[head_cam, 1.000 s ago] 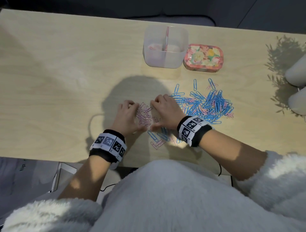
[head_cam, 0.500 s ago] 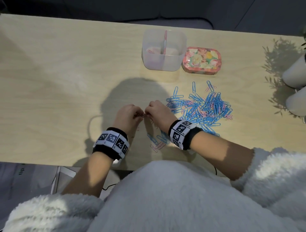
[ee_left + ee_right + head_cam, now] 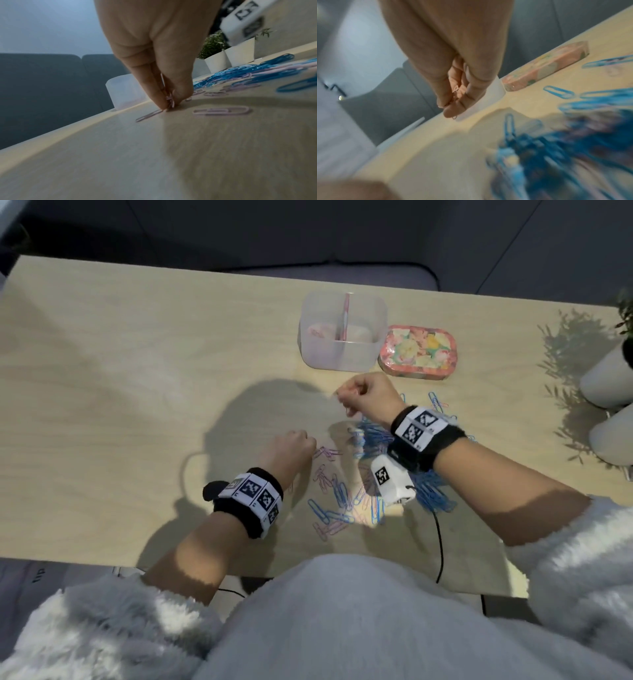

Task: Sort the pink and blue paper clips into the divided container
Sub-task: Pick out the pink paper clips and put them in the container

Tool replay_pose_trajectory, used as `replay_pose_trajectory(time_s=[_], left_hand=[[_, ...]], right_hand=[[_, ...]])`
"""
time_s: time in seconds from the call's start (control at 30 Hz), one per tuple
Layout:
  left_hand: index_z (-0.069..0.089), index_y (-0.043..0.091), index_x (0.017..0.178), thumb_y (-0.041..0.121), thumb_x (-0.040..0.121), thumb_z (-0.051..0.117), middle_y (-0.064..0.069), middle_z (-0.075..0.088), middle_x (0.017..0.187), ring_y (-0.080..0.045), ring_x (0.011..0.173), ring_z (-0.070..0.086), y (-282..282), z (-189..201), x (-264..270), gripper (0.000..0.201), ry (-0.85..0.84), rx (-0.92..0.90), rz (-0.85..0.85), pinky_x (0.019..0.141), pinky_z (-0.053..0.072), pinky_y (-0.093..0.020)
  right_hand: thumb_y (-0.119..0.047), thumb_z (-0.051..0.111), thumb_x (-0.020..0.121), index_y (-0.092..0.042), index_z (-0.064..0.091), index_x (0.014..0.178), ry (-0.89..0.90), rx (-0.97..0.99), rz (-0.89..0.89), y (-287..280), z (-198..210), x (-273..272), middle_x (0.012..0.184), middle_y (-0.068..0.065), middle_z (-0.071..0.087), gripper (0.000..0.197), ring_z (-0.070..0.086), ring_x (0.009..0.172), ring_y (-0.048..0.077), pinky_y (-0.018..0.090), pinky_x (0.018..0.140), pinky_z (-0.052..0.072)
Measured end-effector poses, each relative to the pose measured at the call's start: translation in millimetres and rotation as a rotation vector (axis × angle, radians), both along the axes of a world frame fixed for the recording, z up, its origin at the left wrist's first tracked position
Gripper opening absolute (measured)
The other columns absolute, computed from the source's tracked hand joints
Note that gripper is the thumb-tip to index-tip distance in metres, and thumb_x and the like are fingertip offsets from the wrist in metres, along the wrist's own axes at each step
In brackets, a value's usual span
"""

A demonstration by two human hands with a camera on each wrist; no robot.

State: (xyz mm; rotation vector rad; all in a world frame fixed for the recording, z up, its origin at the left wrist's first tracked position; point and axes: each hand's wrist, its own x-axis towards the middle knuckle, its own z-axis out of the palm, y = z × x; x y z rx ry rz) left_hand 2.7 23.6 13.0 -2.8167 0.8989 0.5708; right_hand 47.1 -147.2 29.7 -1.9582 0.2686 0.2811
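Left hand (image 3: pixel 291 448) is down on the table (image 3: pixel 137 371), fingertips pinched on pink clips (image 3: pixel 169 100). Right hand (image 3: pixel 370 395) is raised, curled around pink clips (image 3: pixel 456 90), just short of the divided container (image 3: pixel 342 332). Blue clip pile (image 3: pixel 431 491) is under the right wrist.

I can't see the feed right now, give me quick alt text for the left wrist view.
The left hand pinches a few pink paper clips between thumb and fingertips, touching the light wooden table. More pink clips lie beside it, a blue clip pile further right, and the translucent plastic container behind.
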Motion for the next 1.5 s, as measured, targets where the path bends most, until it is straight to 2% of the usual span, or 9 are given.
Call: replay_pose_trajectory(time_s=[0.3, 0.47, 0.63, 0.83, 0.93, 1.1, 1.17, 1.27, 1.5], left_hand=[[0.061, 0.002, 0.094, 0.008, 0.09, 0.046, -0.015, 0.062, 0.097, -0.033, 0.089, 0.06, 7.5, -12.4, 12.7, 0.017, 0.031, -0.278, 0.128, 0.069, 0.042, -0.037], [0.066, 0.001, 0.095, 0.005, 0.081, 0.055, -0.018, 0.066, 0.094, -0.034, 0.088, 0.06, 8.5, 8.2, 40.3, 0.019, 0.033, -0.496, 0.26, 0.076, 0.043, -0.039], [0.07, 0.002, 0.088, 0.009, 0.079, 0.058, -0.016, 0.072, 0.089, -0.032, 0.086, 0.064, -5.8, 49.5, 92.9, 0.016, -0.094, -0.7, 0.347, 0.08, 0.05, -0.035], [0.067, 0.006, 0.106, 0.007, 0.082, 0.053, -0.018, 0.068, 0.108, -0.035, 0.102, 0.061, -47.1, 70.4, 166.4, 0.027, -0.086, -0.567, 0.393, 0.088, 0.046, -0.033], [0.067, 0.008, 0.089, 0.004, 0.086, 0.05, -0.02, 0.066, 0.098, -0.038, 0.097, 0.061, -57.4, 61.9, 177.5, 0.018, -0.091, -0.464, 0.31, 0.08, 0.046, -0.034], [0.057, 0.002, 0.088, 0.003, 0.089, 0.038, -0.024, 0.063, 0.1, -0.039, 0.094, 0.058, -56.3, 50.1, 170.7, 0.019, -0.049, -0.47, 0.27, 0.077, 0.043, -0.039], [0.062, 0.003, 0.103, 0.011, 0.091, 0.04, -0.021, 0.063, 0.108, -0.035, 0.103, 0.055, -49.8, 49.0, 156.5, 0.026, -0.183, -0.635, 0.243, 0.088, 0.041, -0.039], [0.064, 0.01, 0.095, 0.017, 0.089, 0.046, -0.014, 0.063, 0.099, -0.032, 0.095, 0.056, -41.9, 38.9, 119.5, 0.021, -0.284, -0.768, 0.148, 0.081, 0.042, -0.039], [0.064, 0.016, 0.096, 0.027, 0.084, 0.059, -0.011, 0.062, 0.1, -0.03, 0.097, 0.058, -48.7, -13.0, 36.7, 0.017, 0.16, -0.444, 0.177, 0.08, 0.044, -0.038]], right_hand=[[0.006, 0.06, 0.082, -0.008, 0.055, 0.058, -0.075, 0.069, -0.199, 10.8, 55.5, 108.6, 0.06, 0.007, 0.055, 0.028, 0.052, 0.041, 0.011, 0.025, 0.048, 0.051], [0.006, 0.058, 0.081, -0.011, 0.06, 0.062, 0.011, -0.085, -0.08, 26.2, 48.9, 127.9, 0.079, 0.005, 0.061, 0.026, 0.068, 0.078, 0.026, 0.035, 0.067, 0.06], [0.011, 0.042, 0.086, -0.001, 0.068, 0.096, -0.061, -0.097, -0.1, 18.5, 49.8, 119.5, 0.106, 0.011, 0.062, 0.03, 0.063, 0.094, 0.024, 0.031, 0.072, 0.06], [0.017, 0.035, 0.082, 0.004, 0.063, 0.076, -0.181, 0.127, -0.26, -4.1, 53.5, 72.1, 0.068, 0.011, 0.058, 0.031, 0.058, 0.059, 0.02, 0.026, 0.064, 0.056], [0.021, 0.03, 0.083, -0.002, 0.056, 0.067, -0.143, 0.225, -0.266, -10.3, 41.6, 36.9, 0.064, 0.01, 0.055, 0.038, 0.056, 0.043, 0.008, 0.018, 0.05, 0.051], [0.007, 0.046, 0.087, -0.006, 0.065, 0.078, -0.085, -0.133, -0.102, -34.7, 8.7, -17.4, 0.064, -0.008, 0.056, 0.025, 0.054, 0.047, -0.009, 0.012, 0.05, 0.041], [-0.001, 0.054, 0.086, -0.009, 0.068, 0.075, -0.027, -0.328, 0.01, -45.2, -2.7, -35.0, 0.07, -0.007, 0.059, 0.019, 0.053, 0.061, 0.001, 0.016, 0.062, 0.036], [-0.005, 0.056, 0.085, -0.011, 0.069, 0.082, 0.037, -0.474, 0.116, -51.7, -17.1, -57.1, 0.084, 0.0, 0.067, 0.015, 0.055, 0.076, 0.013, 0.02, 0.067, 0.037], [-0.005, 0.053, 0.083, -0.011, 0.066, 0.084, -0.075, -0.519, 0.05, -55.1, -33.6, -85.8, 0.097, 0.01, 0.069, 0.015, 0.062, 0.096, 0.029, 0.04, 0.083, 0.05]])
